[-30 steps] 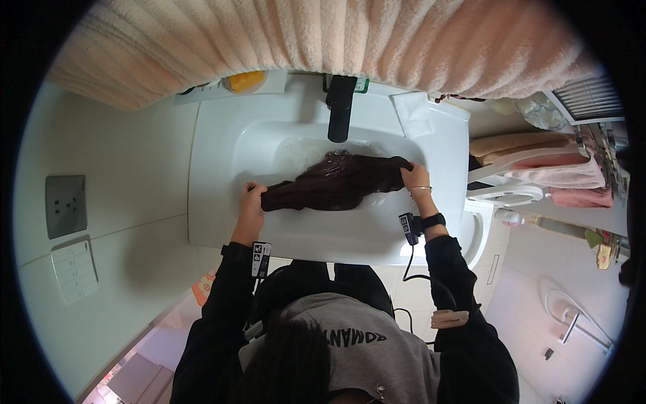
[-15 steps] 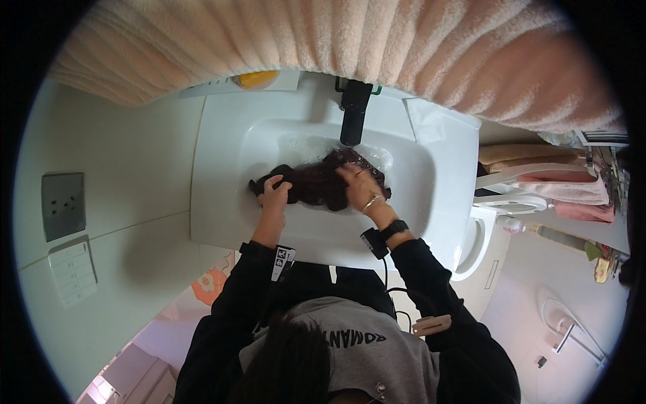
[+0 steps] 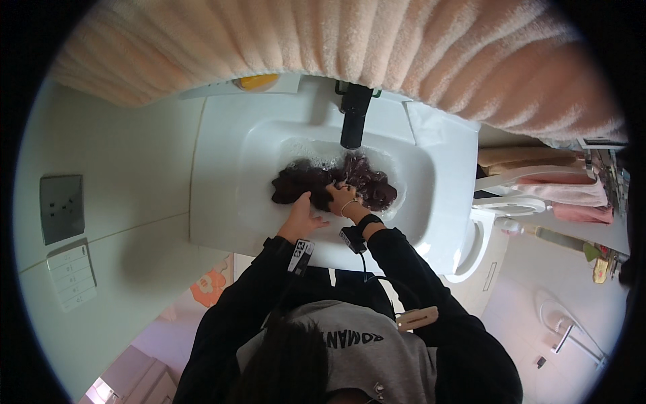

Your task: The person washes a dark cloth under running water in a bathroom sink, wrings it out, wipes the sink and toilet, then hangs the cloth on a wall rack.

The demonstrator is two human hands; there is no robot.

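A dark maroon, bunched-up wet cloth [image 3: 301, 183] lies in the soapy water of the white sink [image 3: 420, 222]. My left hand [image 3: 302, 221] is at its near edge, fingers apart and stretched forward, with nothing seen in them. Just to the right, my right hand [image 3: 345, 200] has its bent fingers on the middle of the cloth and grips a fold; the fingertips are partly hidden. Over the far side of the cloth reaches a black faucet [image 3: 353, 128].
Behind the sink hangs a pinkish plush fabric [image 3: 323, 40]. A yellow item [image 3: 258, 82] sits at the back left. On the left wall are a grey socket plate [image 3: 62, 209] and a white panel [image 3: 70, 275]. To the right hang towels [image 3: 562, 187] near a white toilet seat [image 3: 474, 246].
Both hands have come closer together and toward me. The left hand has let go of the cloth's left end. The cloth, stretched out before, is now bunched in foamy water.
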